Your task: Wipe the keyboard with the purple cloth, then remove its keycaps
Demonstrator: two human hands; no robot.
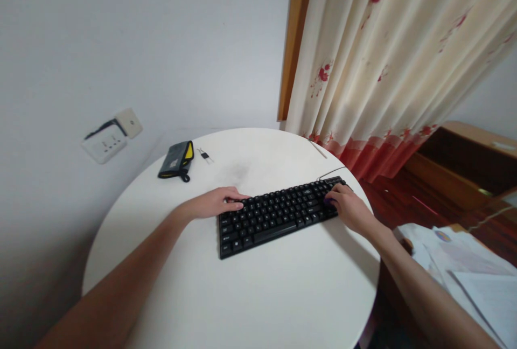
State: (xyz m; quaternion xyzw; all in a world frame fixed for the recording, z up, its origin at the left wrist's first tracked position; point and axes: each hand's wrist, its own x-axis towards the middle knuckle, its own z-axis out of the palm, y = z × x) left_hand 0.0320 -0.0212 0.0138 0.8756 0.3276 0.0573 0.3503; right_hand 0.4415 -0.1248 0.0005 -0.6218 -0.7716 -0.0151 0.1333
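Observation:
A black keyboard [278,214] lies slanted on a round white table [242,290]. My left hand [216,202] rests at the keyboard's far left end, fingers stretched flat over the top-left keys. My right hand [349,207] sits at the keyboard's right end, fingers curled down onto the keys and edge there. Whether either hand grips the keyboard or merely lies on it is unclear. A thin cable [331,171] runs from the keyboard's far right corner.
A grey and yellow pouch [176,160] and a small dark clip-like item [204,155] lie at the table's far left. A wall socket [105,143] is on the left wall. Flowered curtains [388,58] hang behind. Papers [464,268] lie low at the right.

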